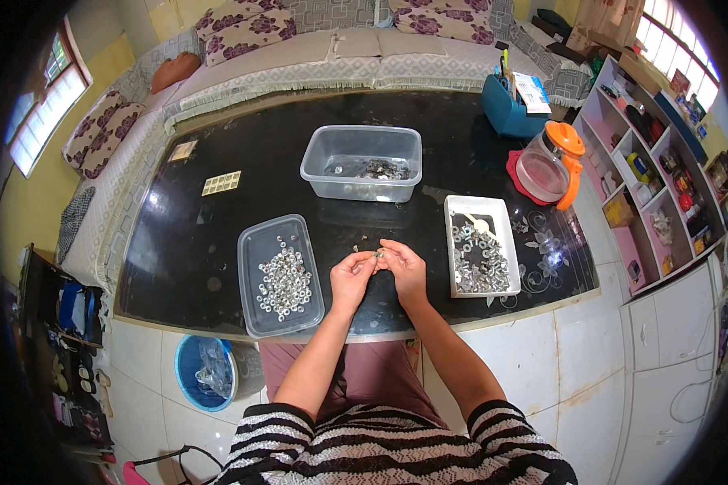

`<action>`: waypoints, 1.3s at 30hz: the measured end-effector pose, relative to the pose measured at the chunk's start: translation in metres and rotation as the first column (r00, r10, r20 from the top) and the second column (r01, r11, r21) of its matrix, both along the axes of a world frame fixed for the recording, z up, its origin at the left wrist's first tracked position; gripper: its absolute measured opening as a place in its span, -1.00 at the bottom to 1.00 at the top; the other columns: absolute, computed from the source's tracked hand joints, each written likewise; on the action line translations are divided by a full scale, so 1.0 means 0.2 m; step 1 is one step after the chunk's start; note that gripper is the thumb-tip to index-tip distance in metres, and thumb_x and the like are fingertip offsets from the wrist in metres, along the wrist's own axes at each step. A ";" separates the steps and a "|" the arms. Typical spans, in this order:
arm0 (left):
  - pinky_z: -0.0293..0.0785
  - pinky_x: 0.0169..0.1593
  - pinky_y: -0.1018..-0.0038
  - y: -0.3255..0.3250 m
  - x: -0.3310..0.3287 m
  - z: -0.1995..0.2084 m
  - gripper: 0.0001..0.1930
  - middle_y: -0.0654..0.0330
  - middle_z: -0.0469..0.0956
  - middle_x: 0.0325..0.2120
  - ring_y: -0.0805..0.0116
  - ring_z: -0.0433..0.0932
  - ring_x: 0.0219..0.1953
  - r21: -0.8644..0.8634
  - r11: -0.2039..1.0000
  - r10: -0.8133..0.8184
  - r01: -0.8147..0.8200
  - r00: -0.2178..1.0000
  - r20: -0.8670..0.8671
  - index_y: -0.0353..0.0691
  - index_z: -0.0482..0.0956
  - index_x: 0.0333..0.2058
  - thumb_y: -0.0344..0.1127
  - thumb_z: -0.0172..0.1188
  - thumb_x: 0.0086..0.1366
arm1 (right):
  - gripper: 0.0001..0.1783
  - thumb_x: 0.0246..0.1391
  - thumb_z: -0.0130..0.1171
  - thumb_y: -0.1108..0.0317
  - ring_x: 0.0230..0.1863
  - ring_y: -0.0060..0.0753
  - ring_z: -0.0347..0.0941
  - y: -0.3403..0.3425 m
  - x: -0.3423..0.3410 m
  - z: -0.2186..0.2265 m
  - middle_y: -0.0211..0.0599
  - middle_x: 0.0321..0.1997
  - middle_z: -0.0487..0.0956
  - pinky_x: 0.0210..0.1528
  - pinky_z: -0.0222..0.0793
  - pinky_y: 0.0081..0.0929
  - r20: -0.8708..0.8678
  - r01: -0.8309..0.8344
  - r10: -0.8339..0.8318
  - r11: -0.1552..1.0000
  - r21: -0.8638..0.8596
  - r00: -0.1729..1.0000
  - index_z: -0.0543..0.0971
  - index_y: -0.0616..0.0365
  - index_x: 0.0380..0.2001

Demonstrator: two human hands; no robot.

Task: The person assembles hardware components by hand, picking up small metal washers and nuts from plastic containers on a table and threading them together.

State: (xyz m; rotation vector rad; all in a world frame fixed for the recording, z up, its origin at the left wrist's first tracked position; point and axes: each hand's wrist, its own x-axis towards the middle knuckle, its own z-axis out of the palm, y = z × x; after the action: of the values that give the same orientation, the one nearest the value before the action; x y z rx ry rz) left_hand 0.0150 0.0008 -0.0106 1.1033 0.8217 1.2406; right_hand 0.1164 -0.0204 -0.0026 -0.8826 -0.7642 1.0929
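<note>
My left hand (352, 279) and my right hand (404, 273) meet over the near side of the black table, fingertips pinched together. Between them is a small metal piece (379, 254), mostly hidden by the fingers; its exact kind is too small to tell. A few tiny brownish bits (362, 242) lie on the table just beyond my fingers. To the left sits a clear plastic lid (249, 279) with many small silver ring-like parts (285, 279) heaped on it. On the right, a white box (505, 222) holds mixed silver metal parts (481, 263) and a white plastic scoop (479, 224).
Beyond my hands stands a clear plastic tub (323, 149) with small metal parts at its bottom. An orange-lidded jug (546, 166) and a teal holder (505, 109) stand at the far right of the glossy table (251, 129). A blue bucket (188, 373) is on the floor.
</note>
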 end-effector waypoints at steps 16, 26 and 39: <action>0.39 -0.36 0.71 -0.01 0.01 -0.01 -0.88 0.22 0.47 -0.53 0.56 0.45 -0.48 0.053 0.999 0.008 -0.002 0.994 -0.113 -0.40 0.45 -0.42 -0.54 0.09 0.00 | -0.81 -0.06 -0.04 0.50 -0.40 -0.67 0.34 0.01 0.00 -0.06 -0.36 -0.41 0.45 -0.34 0.26 -0.75 0.182 0.049 -0.047 0.999 -0.007 0.982 0.42 0.30 -0.32; 0.37 -0.38 0.71 -0.01 0.01 0.00 -0.88 0.22 0.47 -0.52 0.57 0.44 -0.49 0.022 0.997 0.069 -0.069 0.997 -0.027 -0.39 0.45 -0.40 -0.51 0.06 0.03 | -0.85 -0.09 -0.02 0.53 -0.47 -0.66 0.35 0.00 -0.01 -0.02 -0.37 -0.48 0.45 -0.40 0.28 -0.75 0.046 0.023 -0.023 1.000 -0.006 0.999 0.41 0.34 -0.38; 0.30 -0.44 0.75 -0.01 -0.01 -0.01 -0.87 0.29 0.46 -0.56 0.64 0.37 -0.53 0.112 0.983 0.163 -0.148 0.977 -0.136 -0.35 0.50 -0.40 -0.44 0.03 0.08 | -0.89 -0.14 0.02 0.58 -0.46 -0.62 0.37 0.01 -0.02 -0.04 -0.33 -0.49 0.46 -0.39 0.30 -0.74 0.081 0.000 0.000 1.000 -0.006 0.997 0.40 0.32 -0.44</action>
State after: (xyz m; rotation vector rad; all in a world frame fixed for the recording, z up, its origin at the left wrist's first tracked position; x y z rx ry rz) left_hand 0.0125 -0.0015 -0.0116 1.2412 0.9796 1.3560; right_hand 0.1119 -0.0193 -0.0100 -0.9361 -0.8281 1.0647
